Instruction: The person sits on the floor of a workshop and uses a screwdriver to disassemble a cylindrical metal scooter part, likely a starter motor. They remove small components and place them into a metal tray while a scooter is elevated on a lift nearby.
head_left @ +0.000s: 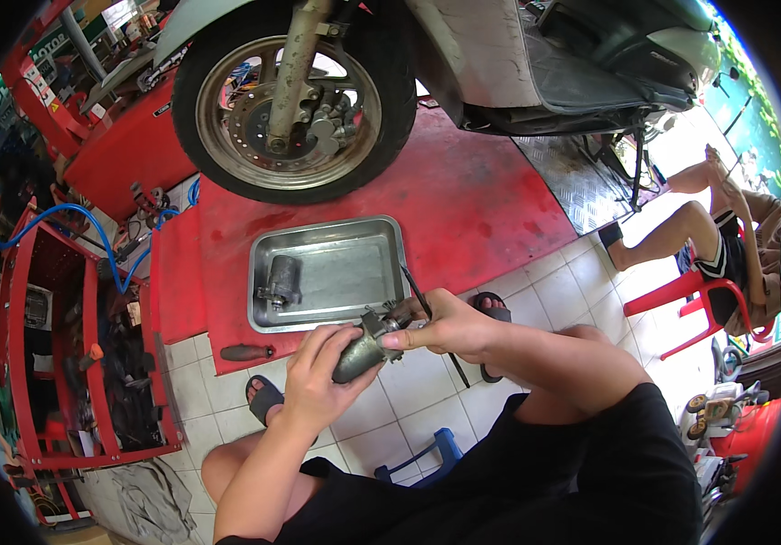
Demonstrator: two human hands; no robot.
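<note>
Both my hands grip a cylindrical grey metal motor part (360, 352). My left hand (318, 372) wraps round its body from the left, and my right hand (445, 327) holds the toothed upper end, thumb pressed on the housing. A long black cable or rod (459, 371) runs behind my right hand; whether I hold it cannot be told. Just beyond is a steel tray (396, 238) holding another cylindrical grey part (283, 280) at its left. A dark-handled tool (245, 352) lies on the red platform (463, 209) below the tray's left corner.
The scooter's front wheel (218, 163) stands above the tray. Red shelving (109, 454) with a blue hose (45, 218) is at left. At right a seated person (690, 227) occupies a red chair (654, 304). A blue stool (445, 450) is under me, grey cloth (145, 495) lies lower left.
</note>
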